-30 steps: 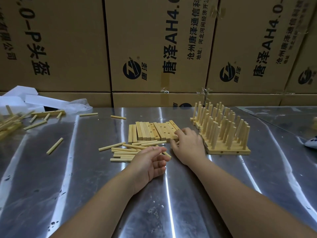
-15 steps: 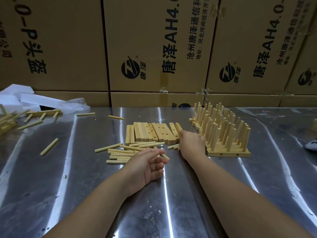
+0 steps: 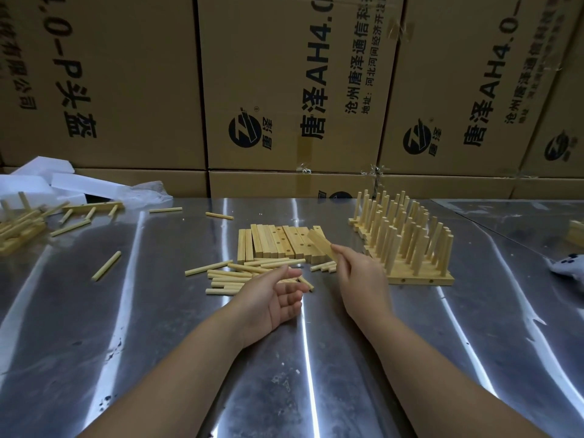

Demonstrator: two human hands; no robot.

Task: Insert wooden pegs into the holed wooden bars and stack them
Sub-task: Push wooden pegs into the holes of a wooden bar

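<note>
A row of holed wooden bars [image 3: 278,245] lies flat at the table's middle. My right hand [image 3: 360,279] pinches one wooden bar [image 3: 319,241] by its near end and holds it tilted just above the row's right side. My left hand [image 3: 271,298] rests palm-up on the table beside a heap of loose wooden pegs [image 3: 240,273], fingers relaxed, holding nothing. To the right stands a block of bars with upright pegs [image 3: 407,245] set side by side.
The steel table [image 3: 158,343] backs onto stacked cardboard boxes [image 3: 284,90]. Scattered pegs [image 3: 106,266], a pegged bar [image 3: 91,206] and white foam pieces [image 3: 53,184] lie at the far left. A white-and-black object [image 3: 568,263] sits at the right edge.
My right hand took hold of the rightmost bar in the row and lifted its near end off the table. My left hand stayed palm-up by the pegs.
</note>
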